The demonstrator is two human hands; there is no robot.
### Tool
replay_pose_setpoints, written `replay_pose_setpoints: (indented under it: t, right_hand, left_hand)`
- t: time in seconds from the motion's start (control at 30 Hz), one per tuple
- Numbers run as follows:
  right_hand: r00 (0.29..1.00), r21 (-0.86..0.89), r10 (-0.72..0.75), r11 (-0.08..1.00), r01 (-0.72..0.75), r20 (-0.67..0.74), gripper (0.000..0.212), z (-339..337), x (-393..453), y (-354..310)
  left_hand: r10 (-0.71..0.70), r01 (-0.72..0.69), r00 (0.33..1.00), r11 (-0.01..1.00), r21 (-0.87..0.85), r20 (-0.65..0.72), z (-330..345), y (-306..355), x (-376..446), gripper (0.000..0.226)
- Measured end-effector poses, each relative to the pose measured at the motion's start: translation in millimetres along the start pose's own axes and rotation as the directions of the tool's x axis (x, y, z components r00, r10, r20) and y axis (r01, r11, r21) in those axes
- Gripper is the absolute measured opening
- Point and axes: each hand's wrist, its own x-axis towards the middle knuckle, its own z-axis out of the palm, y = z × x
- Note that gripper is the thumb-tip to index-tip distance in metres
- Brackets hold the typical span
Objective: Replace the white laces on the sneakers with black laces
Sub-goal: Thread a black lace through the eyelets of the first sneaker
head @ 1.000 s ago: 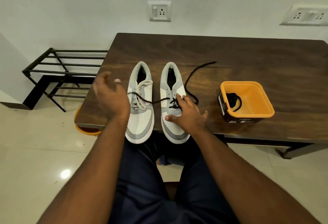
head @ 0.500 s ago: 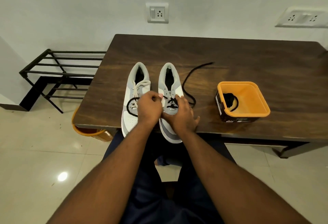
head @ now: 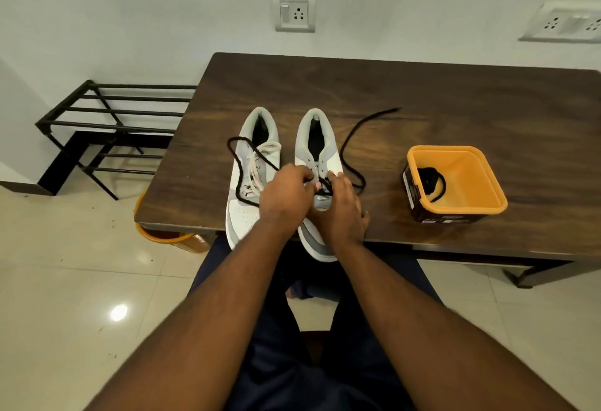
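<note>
Two grey-and-white sneakers stand side by side at the table's near edge. The left sneaker [head: 252, 163] carries a white lace [head: 257, 163]. The right sneaker [head: 320, 150] has a black lace [head: 349, 144] threaded through its lowest eyelets; one end trails right across the table, the other loops left over the left sneaker. My left hand [head: 286, 196] pinches the black lace at the right sneaker's eyelets. My right hand [head: 341, 212] lies on that sneaker's toe, its fingers curled at the lace crossing. The toe of the right sneaker is hidden under my hands.
An orange tub [head: 455, 179] with another coiled black lace inside stands on the dark wooden table [head: 422, 101] to the right. A black metal rack [head: 107, 124] stands on the floor at left. An orange bucket [head: 169, 238] shows below the table's left corner.
My left hand came back from the far left to the right sneaker's eyelets. The black lace end it pulled out now lies in a loop over the left sneaker.
</note>
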Motion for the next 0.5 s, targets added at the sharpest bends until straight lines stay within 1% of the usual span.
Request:
replay_pose_setpoints:
  t: [0.13,0.27,0.3,0.33,0.37,0.4,0.47,0.5]
  right_hand:
    - [1.000,-0.015,-0.008,1.000,0.008,-0.003,0.090,0.7,1.6,1.2]
    - [0.999,-0.017,-0.033,0.999,0.033,-0.018,0.094,4.1,2.8,2.5]
    - [0.999,-0.017,-0.039,0.999,0.039,-0.021,0.095,3.7,2.8,3.6]
    - [0.999,-0.013,-0.047,0.999,0.046,-0.024,0.095,3.7,3.0,4.3]
    - [0.998,-0.005,-0.054,0.999,0.054,-0.025,0.095,3.6,3.1,4.6]
    - [0.998,0.010,-0.058,0.998,0.058,-0.026,0.096,3.5,3.7,4.6]
    - [0.998,0.040,-0.064,0.997,0.065,-0.030,0.097,3.9,4.7,5.4]
    - [0.997,0.054,-0.071,0.996,0.072,-0.028,0.097,4.6,5.0,5.8]
  left_hand:
    - [-0.074,0.074,0.997,0.997,0.009,-0.006,2.8,-3.7,2.7,0.016]
    - [-0.069,0.067,0.993,0.997,0.029,0.099,-5.3,-3.7,11.0,0.018]
    - [-0.072,0.070,0.991,0.997,0.022,0.111,-7.5,-3.6,11.9,0.018]
    - [-0.081,0.080,0.993,0.997,0.012,0.090,-11.1,-4.2,11.9,0.019]
    - [-0.096,0.096,0.995,0.995,0.008,0.030,-16.7,-4.8,10.7,0.019]
    - [-0.107,0.108,0.992,0.994,0.008,-0.070,-23.3,-6.6,9.5,0.019]
    - [-0.126,0.132,0.949,0.991,0.001,-0.288,-39.2,-13.9,5.7,0.018]
    - [-0.144,0.151,0.921,0.989,-0.008,-0.361,-47.3,-18.3,3.3,0.019]
